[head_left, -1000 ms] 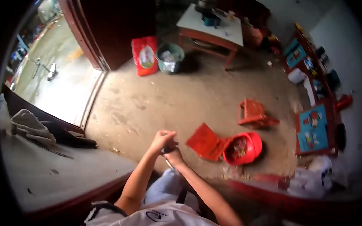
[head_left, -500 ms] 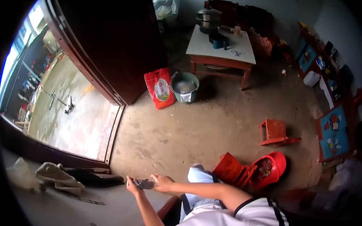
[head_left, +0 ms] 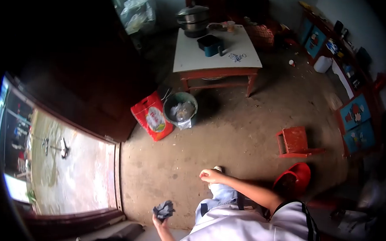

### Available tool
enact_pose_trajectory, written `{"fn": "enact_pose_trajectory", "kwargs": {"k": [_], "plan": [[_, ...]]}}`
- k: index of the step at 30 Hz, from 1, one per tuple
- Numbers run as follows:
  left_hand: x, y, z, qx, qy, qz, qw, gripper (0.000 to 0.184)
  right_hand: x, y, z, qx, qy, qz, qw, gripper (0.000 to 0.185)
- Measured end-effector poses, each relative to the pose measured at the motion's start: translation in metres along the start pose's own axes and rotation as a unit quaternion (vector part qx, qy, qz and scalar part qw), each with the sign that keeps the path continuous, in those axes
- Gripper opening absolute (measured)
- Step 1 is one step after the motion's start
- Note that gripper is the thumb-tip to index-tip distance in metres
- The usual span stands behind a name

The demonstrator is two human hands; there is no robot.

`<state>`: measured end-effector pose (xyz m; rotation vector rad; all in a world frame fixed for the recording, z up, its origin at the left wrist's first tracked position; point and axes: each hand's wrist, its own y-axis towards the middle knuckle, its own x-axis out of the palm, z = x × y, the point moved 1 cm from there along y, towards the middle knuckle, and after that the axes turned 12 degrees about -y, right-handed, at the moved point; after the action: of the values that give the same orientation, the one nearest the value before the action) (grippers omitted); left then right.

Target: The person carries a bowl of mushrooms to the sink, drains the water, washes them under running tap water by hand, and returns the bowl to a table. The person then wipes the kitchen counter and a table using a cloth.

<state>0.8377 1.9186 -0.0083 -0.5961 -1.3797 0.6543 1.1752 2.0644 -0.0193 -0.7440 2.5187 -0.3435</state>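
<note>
My left hand, low in the view, grips a crumpled dark grey wad; whether it is cloth, paper or plastic I cannot tell. It is held up above the floor, left of my body. My right hand is apart from it, in front of my legs. Its fingers are curled in, and no object shows in them.
A green bucket with bags in it stands beside a red printed sack. Behind is a white-topped table bearing a steamer pot. A small red stool and red basin are right; an open doorway is left.
My right hand has let go of the grey wad and moved right, away from it. My left hand keeps the wad and has moved right and lower. The view has turned and shifted toward the room.
</note>
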Motion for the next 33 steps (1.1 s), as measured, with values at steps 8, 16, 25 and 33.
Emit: {"fn": "enact_pose_trajectory", "kwargs": {"k": [8, 16, 25, 33], "plan": [[0.297, 0.124, -0.189, -0.06, 0.321, -0.213, 0.921, 0.019, -0.145, 0.092, -0.064, -0.13, 0.009, 0.175, 0.976, 0.032], [0.447, 0.229, -0.337, 0.011, 0.553, -0.369, 0.747, 0.011, -0.334, 0.133, 0.008, -0.023, 0.067, 0.379, 0.923, 0.02], [0.634, 0.283, -0.511, 0.01, 0.682, -0.479, 0.553, 0.014, -0.527, 0.122, -0.003, 0.02, -0.196, 0.509, 0.838, 0.013], [0.669, 0.3, -0.678, -0.022, 0.633, -0.55, 0.544, 0.014, -0.637, 0.119, 0.113, 0.122, -0.161, 0.514, 0.833, 0.022]]}}
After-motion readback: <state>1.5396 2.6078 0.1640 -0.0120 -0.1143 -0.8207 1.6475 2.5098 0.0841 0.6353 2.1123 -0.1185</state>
